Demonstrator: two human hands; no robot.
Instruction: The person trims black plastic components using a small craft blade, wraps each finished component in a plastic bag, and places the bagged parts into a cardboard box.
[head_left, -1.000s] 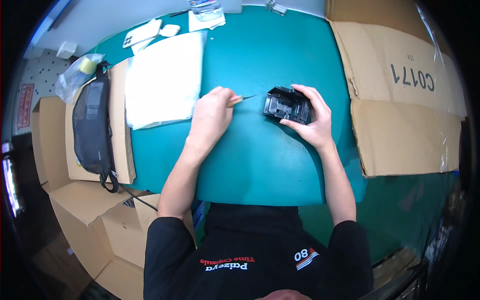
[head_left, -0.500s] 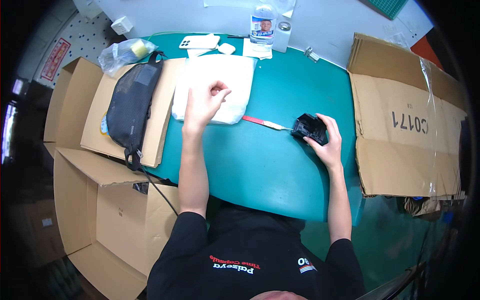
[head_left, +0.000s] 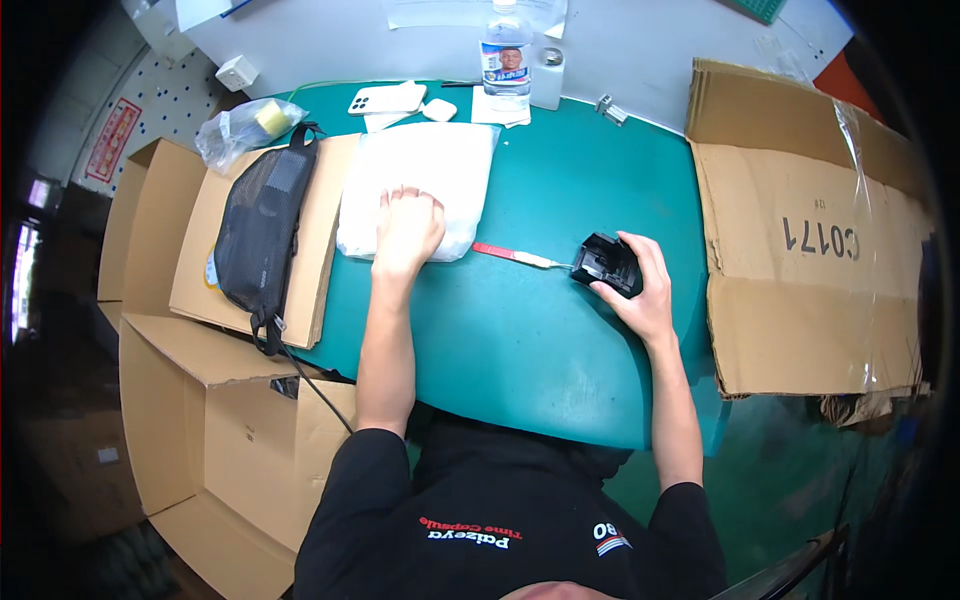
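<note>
**Left hand on the white bags, right hand on the black part**

The left hand [head_left: 408,228] rests on a stack of white plastic bags [head_left: 420,180] at the far side of the green table [head_left: 520,330]. Its fingers are curled under into a loose fist, knuckles up, pressing on the near edge of the stack; whether they pinch a bag cannot be told from above.

The right hand [head_left: 640,290] lies over a small black plastic part [head_left: 605,265] on the table, right of the middle. The fingers are spread moderately and wrapped around the part's far and right sides, holding it down against the tabletop. A thin tool with a red handle [head_left: 510,254] lies flat on the table between the two hands, its metal tip touching or just beside the black part; neither hand grips it.

A black mesh pouch [head_left: 260,230] lies on a flat piece of cardboard [head_left: 200,270] left of the bags; it looks closed and its contents do not show. A clear bag [head_left: 245,125] beyond it holds something yellow. A plastic bottle [head_left: 507,55] stands upright at the far edge, filled with clear liquid, with a white phone [head_left: 385,98] lying near it. Open cardboard boxes [head_left: 200,430] sit below the table on the left, and flattened cardboard [head_left: 800,230] covers the table's right end.
</note>
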